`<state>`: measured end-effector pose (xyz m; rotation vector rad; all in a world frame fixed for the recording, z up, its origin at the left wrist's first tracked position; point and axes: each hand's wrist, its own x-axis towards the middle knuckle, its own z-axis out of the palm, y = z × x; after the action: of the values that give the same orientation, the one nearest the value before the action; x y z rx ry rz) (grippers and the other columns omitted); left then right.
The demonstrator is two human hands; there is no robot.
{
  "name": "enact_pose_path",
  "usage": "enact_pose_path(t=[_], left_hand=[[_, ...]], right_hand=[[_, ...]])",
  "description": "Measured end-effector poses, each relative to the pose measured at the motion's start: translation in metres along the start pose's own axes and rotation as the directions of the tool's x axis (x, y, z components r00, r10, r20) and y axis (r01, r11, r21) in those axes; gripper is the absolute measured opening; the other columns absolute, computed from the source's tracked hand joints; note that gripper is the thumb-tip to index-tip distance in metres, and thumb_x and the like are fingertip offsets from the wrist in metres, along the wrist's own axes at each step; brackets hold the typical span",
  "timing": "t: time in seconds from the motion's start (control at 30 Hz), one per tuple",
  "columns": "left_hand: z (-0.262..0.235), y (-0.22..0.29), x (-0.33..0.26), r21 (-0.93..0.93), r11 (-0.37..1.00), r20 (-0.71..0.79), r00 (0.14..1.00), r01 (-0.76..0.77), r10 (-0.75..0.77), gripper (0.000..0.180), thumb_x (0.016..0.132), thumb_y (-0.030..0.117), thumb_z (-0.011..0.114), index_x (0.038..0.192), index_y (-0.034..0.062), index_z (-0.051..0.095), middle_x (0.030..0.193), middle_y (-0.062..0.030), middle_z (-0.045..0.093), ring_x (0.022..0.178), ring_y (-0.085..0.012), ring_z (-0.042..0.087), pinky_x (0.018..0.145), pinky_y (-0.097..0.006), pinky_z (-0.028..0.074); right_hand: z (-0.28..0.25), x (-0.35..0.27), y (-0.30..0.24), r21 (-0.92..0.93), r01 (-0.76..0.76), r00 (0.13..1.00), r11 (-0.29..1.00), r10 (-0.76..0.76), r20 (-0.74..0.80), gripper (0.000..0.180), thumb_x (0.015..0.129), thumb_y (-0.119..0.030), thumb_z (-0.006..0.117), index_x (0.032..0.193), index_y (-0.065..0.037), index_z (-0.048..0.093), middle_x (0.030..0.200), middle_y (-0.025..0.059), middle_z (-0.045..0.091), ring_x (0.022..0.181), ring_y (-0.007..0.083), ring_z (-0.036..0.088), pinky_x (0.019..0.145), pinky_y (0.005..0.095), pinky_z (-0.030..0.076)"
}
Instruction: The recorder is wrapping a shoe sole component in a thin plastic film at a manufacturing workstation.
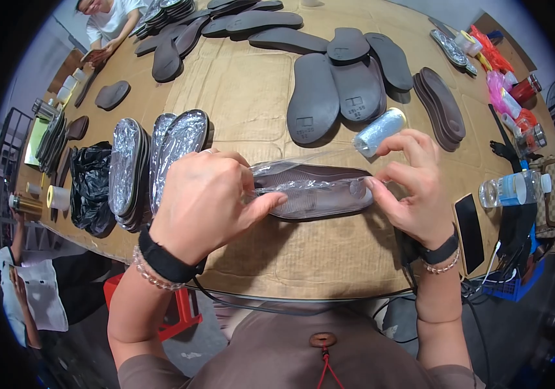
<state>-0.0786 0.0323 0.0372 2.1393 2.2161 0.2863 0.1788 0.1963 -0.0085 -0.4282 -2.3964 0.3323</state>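
A dark shoe insole (319, 194) lies across the table in front of me, partly wrapped in clear plastic film. My left hand (203, 201) grips its left end, thumb pressing the film down. My right hand (413, 185) pinches the right end and also holds a roll of clear film (378, 131), from which a stretched strip runs back to the insole.
Stacks of film-wrapped insoles (154, 159) stand to the left beside a black plastic bag (89, 185). Bare dark insoles (342, 84) cover the far table. A water bottle (514, 188) and a phone (469, 233) lie at right. Another person (106, 23) works at the far left.
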Motion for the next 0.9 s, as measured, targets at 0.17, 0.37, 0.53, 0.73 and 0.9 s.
enact_pose_path(t=[0.17, 0.37, 0.53, 0.73, 0.9], left_hand=[[0.020, 0.005, 0.005, 0.141, 0.987, -0.233, 0.972, 0.075, -0.041, 0.045, 0.075, 0.047, 0.088, 0.063, 0.0063, 0.074, 0.070, -0.0074, 0.070, 0.067, -0.0275, 0.069, 0.064, -0.038, 0.053], [0.039, 0.008, 0.010, 0.232, 0.957, -0.294, 0.950, 0.174, -0.102, 0.046, 0.068, 0.049, 0.092, 0.063, 0.0078, 0.073, 0.067, -0.0083, 0.068, 0.067, -0.0275, 0.068, 0.066, -0.039, 0.052], [0.056, 0.005, 0.015, 0.210, 0.958, -0.303, 0.945, 0.193, -0.124, 0.047, 0.065, 0.049, 0.093, 0.063, 0.0077, 0.071, 0.066, -0.0086, 0.067, 0.068, -0.0282, 0.067, 0.069, -0.040, 0.052], [0.066, 0.001, 0.017, 0.174, 0.965, -0.300, 0.944, 0.196, -0.137, 0.042, 0.068, 0.044, 0.092, 0.074, 0.0065, 0.074, 0.077, -0.0095, 0.070, 0.075, -0.0282, 0.068, 0.073, -0.040, 0.051], [0.066, -0.005, 0.010, 0.102, 0.982, -0.324, 0.939, 0.159, -0.118, 0.038, 0.070, 0.040, 0.092, 0.081, 0.0078, 0.074, 0.089, -0.0061, 0.071, 0.083, -0.0264, 0.068, 0.078, -0.038, 0.051]], right_hand=[[0.010, -0.002, 0.002, -0.028, -0.065, 0.998, 0.997, 0.065, -0.011, 0.031, 0.071, -0.017, 0.088, 0.069, -0.007, 0.059, 0.101, 0.0075, 0.065, 0.110, 0.0310, 0.058, 0.099, 0.0463, 0.040], [0.017, -0.001, 0.000, -0.081, -0.086, 0.996, 0.993, 0.087, 0.009, 0.037, 0.065, -0.015, 0.091, 0.074, -0.009, 0.056, 0.099, 0.0074, 0.060, 0.107, 0.0312, 0.056, 0.099, 0.0471, 0.041], [0.025, 0.000, 0.000, -0.113, -0.079, 0.996, 0.990, 0.084, 0.035, 0.040, 0.062, -0.013, 0.091, 0.084, -0.009, 0.058, 0.097, 0.0077, 0.057, 0.105, 0.0317, 0.056, 0.097, 0.0472, 0.042], [0.033, -0.002, 0.002, -0.148, -0.080, 0.994, 0.986, 0.090, 0.059, 0.049, 0.061, -0.011, 0.093, 0.095, -0.009, 0.058, 0.101, 0.0088, 0.057, 0.104, 0.0320, 0.056, 0.095, 0.0460, 0.043], [0.035, -0.003, -0.001, -0.161, -0.121, 0.990, 0.980, 0.130, 0.047, 0.060, 0.062, -0.007, 0.092, 0.111, -0.008, 0.058, 0.106, 0.0104, 0.057, 0.104, 0.0330, 0.056, 0.092, 0.0439, 0.044]])
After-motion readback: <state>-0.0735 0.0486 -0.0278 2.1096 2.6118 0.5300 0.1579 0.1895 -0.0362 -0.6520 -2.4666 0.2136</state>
